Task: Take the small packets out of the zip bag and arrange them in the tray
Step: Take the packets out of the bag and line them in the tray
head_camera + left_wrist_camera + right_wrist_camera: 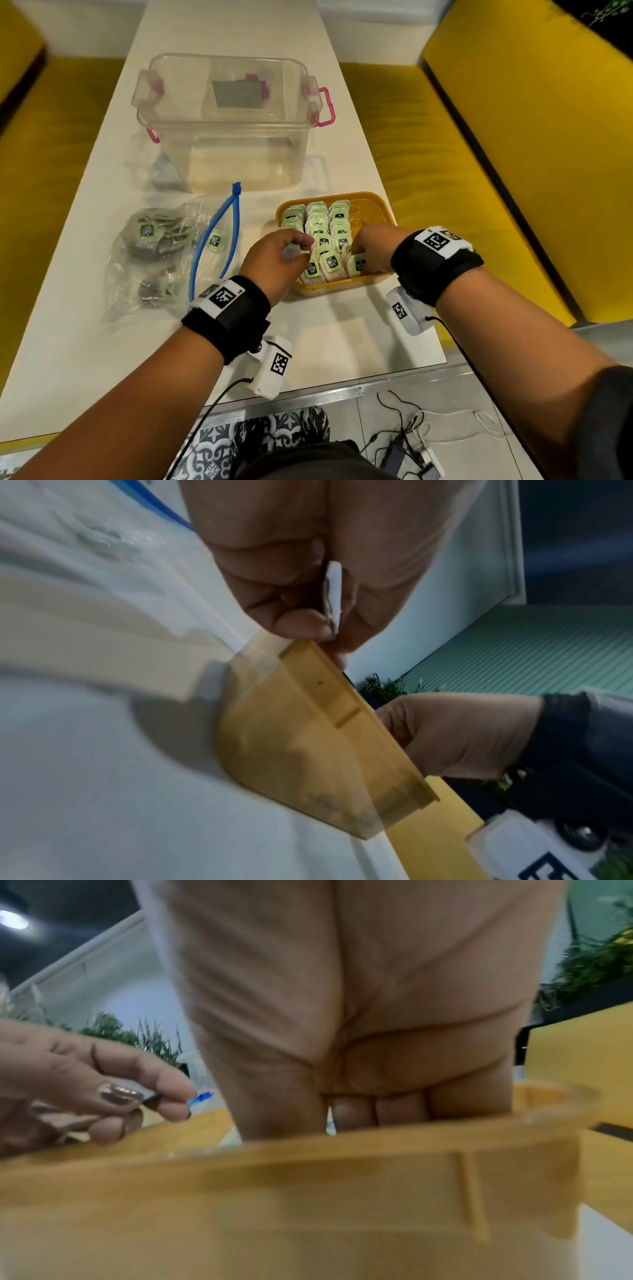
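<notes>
Both hands are at the near end of the yellow tray (371, 202). The left hand (274, 258) hovers at the tray's near-left corner with its fingers curled, pinching a small packet (333, 599) edge-on between thumb and fingers. The right hand (371, 248) reaches into the tray from the near right, fingers curled down among the standing packets; whether it grips one I cannot tell.

The tray is largely filled with rows of packets (323, 236) standing upright and running away from the person, with bare floor left along its right side. The zip bag (164, 253) lies on the tabletop (85, 342) to the left of the tray, its blue-edged mouth open toward the tray, with more packets inside.

The held packet is just beside the front row, so it probably needs only a short move rightward and down. For the next packet, the left hand is clearly nearer the bag.
</notes>
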Motion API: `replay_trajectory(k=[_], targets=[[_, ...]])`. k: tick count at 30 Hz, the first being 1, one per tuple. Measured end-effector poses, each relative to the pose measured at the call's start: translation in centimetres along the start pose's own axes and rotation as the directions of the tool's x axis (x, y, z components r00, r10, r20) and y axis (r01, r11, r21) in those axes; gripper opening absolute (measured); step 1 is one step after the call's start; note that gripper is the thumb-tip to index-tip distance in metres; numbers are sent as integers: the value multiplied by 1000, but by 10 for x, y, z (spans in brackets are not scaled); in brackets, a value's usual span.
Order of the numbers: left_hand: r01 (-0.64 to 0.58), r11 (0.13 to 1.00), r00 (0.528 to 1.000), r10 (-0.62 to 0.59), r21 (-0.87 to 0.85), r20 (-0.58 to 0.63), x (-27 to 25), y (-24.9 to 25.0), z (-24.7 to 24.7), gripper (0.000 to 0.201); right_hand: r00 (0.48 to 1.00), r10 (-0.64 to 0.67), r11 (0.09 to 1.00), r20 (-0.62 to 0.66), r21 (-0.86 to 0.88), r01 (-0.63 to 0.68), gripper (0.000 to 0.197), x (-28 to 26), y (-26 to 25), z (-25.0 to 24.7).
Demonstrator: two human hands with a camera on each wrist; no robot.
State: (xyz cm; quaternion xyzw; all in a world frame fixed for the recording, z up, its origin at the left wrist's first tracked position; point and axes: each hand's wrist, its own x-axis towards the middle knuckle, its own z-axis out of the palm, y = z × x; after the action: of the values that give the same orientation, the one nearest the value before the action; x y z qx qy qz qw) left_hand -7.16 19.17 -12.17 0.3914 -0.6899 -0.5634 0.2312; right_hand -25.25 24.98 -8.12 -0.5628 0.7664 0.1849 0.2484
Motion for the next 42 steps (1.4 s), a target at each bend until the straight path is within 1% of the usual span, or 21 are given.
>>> replay_trajectory(k=[2, 4, 7, 10, 12, 15, 19, 22, 24, 26, 27, 28, 29, 33, 36, 37, 39, 40, 42], targets=[[-32, 996, 1000, 31, 83, 3, -1, 0, -1, 25, 1000, -3, 999, 14, -39, 4, 31, 3, -1, 0], [-53, 991, 999, 53, 120, 2, 0, -1, -1, 23, 1000, -4, 998, 16, -65, 5, 28, 5, -1, 1], [-73, 990, 997, 72, 120, 14, 0, -2, -2, 23, 1000, 19, 998, -20, -56, -20, 29, 8, 0, 3], [-83, 990, 996, 81, 116, 23, 1, -5, -3, 24, 997, 52, 999, -62, 8, -51, 34, 10, 1, 1], [-85, 989, 996, 83, 119, 23, 1, -6, -4, 24, 997, 48, 999, -60, 12, -47, 36, 11, 2, -1], [-94, 990, 995, 92, 107, 24, 2, -7, -4, 24, 1000, 30, 999, -6, -35, -30, 39, 9, 2, -1], [-102, 990, 995, 99, 102, 29, 4, -8, -4, 25, 999, 44, 996, 22, -81, -43, 34, 13, 0, 2], [-101, 991, 995, 99, 85, 32, 4, -9, -4, 26, 995, 91, 994, -33, -49, -93, 31, 16, -2, 4], [-104, 991, 994, 102, 86, 34, 4, -10, -5, 26, 989, 133, 991, -63, 29, -132, 37, 17, -3, 4], [-105, 991, 994, 102, 89, 35, 4, -10, -5, 25, 983, 175, 980, -59, 102, -169, 54, 16, -3, 4], [-105, 990, 994, 102, 89, 34, 4, -9, -5, 24, 980, 190, 975, -55, 125, -182, 60, 17, -3, 4], [-104, 991, 994, 101, 88, 33, 4, -9, -5, 24, 979, 196, 974, -54, 130, -187, 62, 18, -2, 3], [-102, 991, 995, 99, 88, 33, 4, -9, -5, 24, 980, 193, 975, -56, 123, -185, 60, 19, -3, 4], [-98, 993, 995, 95, 65, 43, 5, -12, -5, 27, 985, 169, 984, -44, 70, -166, 38, 19, -6, 3], [-43, 998, 995, 47, -47, 84, 3, -8, -7, 32, 983, 183, 978, -14, 103, -180, 37, 16, -6, 0], [-19, 996, 994, 28, -91, 104, 1, -5, -8, 33, 981, 191, 974, -28, 133, -186, 39, 13, -4, -2], [2, 988, 992, 18, -158, 125, -2, 2, -12, 37, 972, 200, 960, -124, 224, -168, 42, 6, 0, -8], [3, 984, 992, 21, -181, 128, -3, 6, -15, 41, 964, 189, 953, -187, 271, -134, 41, 3, 0, -12], [24, 975, 992, 5, -223, 130, -5, 11, -19, 45, 942, 137, 931, -306, 364, -17, 36, -6, -3, -22]])
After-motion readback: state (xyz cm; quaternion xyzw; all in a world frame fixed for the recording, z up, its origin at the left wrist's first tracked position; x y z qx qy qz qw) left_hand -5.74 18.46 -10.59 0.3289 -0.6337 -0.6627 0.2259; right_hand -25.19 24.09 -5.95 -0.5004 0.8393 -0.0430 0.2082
